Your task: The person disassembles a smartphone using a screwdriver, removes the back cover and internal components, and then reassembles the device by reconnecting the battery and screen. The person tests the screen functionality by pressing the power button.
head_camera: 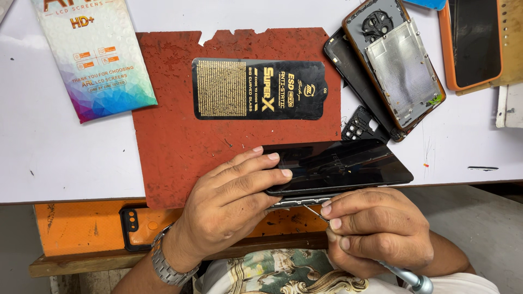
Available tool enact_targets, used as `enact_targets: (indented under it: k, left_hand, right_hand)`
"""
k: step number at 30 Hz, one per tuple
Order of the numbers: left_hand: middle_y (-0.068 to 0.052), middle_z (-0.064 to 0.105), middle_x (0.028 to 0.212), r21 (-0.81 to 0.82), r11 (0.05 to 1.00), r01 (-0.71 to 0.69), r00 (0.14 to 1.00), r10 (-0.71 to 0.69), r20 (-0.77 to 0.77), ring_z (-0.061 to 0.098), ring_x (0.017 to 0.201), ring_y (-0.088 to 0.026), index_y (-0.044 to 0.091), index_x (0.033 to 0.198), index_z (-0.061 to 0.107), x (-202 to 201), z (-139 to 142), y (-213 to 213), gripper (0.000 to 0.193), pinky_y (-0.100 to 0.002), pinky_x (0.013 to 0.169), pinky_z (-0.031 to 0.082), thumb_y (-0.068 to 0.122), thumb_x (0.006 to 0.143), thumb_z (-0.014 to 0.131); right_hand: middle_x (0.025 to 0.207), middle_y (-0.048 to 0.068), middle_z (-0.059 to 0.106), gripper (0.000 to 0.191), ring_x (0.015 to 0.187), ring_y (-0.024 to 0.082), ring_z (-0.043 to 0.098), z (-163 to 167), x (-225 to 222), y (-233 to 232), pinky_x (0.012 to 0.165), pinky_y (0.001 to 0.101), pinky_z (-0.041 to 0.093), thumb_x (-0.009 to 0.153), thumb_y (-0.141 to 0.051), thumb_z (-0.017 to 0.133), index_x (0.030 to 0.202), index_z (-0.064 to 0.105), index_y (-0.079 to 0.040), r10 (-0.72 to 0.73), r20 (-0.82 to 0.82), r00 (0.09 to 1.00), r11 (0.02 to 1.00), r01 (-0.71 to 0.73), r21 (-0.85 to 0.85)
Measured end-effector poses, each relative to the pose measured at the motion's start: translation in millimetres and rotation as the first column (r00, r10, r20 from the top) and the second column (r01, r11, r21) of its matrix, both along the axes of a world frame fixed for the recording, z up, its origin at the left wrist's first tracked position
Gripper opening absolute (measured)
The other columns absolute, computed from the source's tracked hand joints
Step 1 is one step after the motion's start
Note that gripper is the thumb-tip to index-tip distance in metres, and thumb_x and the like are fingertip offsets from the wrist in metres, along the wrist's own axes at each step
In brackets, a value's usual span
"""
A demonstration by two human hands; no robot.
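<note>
My left hand (231, 204) grips a black smartphone (338, 166) by its left end, holding it screen up over the table's front edge. My right hand (376, 231) is closed around a thin metal tool (406, 275) with a silver handle. The tool's fine tip touches the phone's lower edge, near its metal frame (294, 202). A steel watch sits on my left wrist.
A worn red mat (174, 147) lies on the white table with a black flat package (259, 89) on it. A colourful pouch (95, 54) lies far left. Opened phone bodies (395, 65) and an orange-cased phone (474, 43) sit far right. An orange phone case (141, 226) rests on the lower shelf.
</note>
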State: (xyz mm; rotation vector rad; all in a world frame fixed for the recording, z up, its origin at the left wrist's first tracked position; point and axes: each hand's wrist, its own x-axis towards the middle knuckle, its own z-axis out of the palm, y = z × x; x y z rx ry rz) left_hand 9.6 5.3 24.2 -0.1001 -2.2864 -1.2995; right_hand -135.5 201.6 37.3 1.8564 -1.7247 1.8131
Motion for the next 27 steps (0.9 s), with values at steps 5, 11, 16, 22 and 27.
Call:
enact_targets:
  k: [5, 11, 16, 22, 27]
  left_hand:
    - [-0.009, 0.074, 0.119, -0.007, 1.0, 0.0, 1.0, 0.0, -0.002, 0.069, 0.121, -0.03, 0.005, 0.085, 0.074, 0, -1, 0, 0.009, -0.049, 0.11, 0.058, 0.006, 0.082, 0.082]
    - [-0.009, 0.074, 0.118, -0.01, 1.0, -0.013, 1.0, 0.013, -0.008, 0.07, 0.121, -0.029, 0.005, 0.083, 0.073, -1, -1, 1, 0.009, -0.048, 0.109, 0.058, 0.005, 0.081, 0.083]
    - [-0.01, 0.074, 0.118, -0.022, 1.0, -0.017, 1.0, 0.017, -0.015, 0.07, 0.121, -0.03, 0.004, 0.082, 0.073, -2, -1, 0, 0.01, -0.048, 0.108, 0.059, 0.004, 0.081, 0.082]
    - [-0.009, 0.073, 0.119, -0.025, 0.999, -0.02, 1.0, 0.02, -0.011, 0.069, 0.121, -0.029, 0.004, 0.083, 0.071, -3, -1, -1, 0.013, -0.047, 0.108, 0.058, 0.004, 0.08, 0.083]
    - [-0.009, 0.073, 0.12, -0.045, 0.999, -0.025, 0.999, 0.023, -0.031, 0.069, 0.122, -0.03, 0.003, 0.084, 0.07, -5, -3, -2, 0.017, -0.048, 0.109, 0.058, 0.003, 0.077, 0.085]
  right_hand:
    - [0.068, 0.007, 0.063, 0.023, 0.069, 0.019, 0.075, -3, 3, -2, 0.061, 0.0351, 0.063, 0.063, 0.003, 0.078, 0.066, 0.057, -0.007, -0.013, 0.037, 0.999, 0.999, 0.015, -0.035]
    - [0.069, 0.008, 0.064, 0.022, 0.069, 0.02, 0.075, 0, 0, -3, 0.061, 0.0348, 0.063, 0.063, 0.002, 0.077, 0.066, 0.057, -0.007, -0.013, 0.022, 1.0, 1.0, 0.013, -0.013]
    - [0.072, 0.008, 0.065, 0.024, 0.071, 0.022, 0.074, 7, -4, 0, 0.065, 0.0362, 0.063, 0.066, 0.004, 0.078, 0.068, 0.056, -0.007, 0.026, 0.014, 1.0, 0.997, -0.027, 0.072]
    - [0.071, 0.008, 0.065, 0.026, 0.071, 0.021, 0.076, 1, -5, -3, 0.065, 0.0356, 0.063, 0.065, 0.005, 0.078, 0.068, 0.055, -0.008, 0.004, 0.004, 1.0, 1.0, -0.004, 0.03]
    - [0.075, 0.007, 0.065, 0.027, 0.075, 0.022, 0.076, 6, -10, 2, 0.069, 0.0353, 0.063, 0.067, 0.006, 0.078, 0.071, 0.055, -0.008, 0.039, -0.028, 0.999, 0.991, -0.035, 0.126]
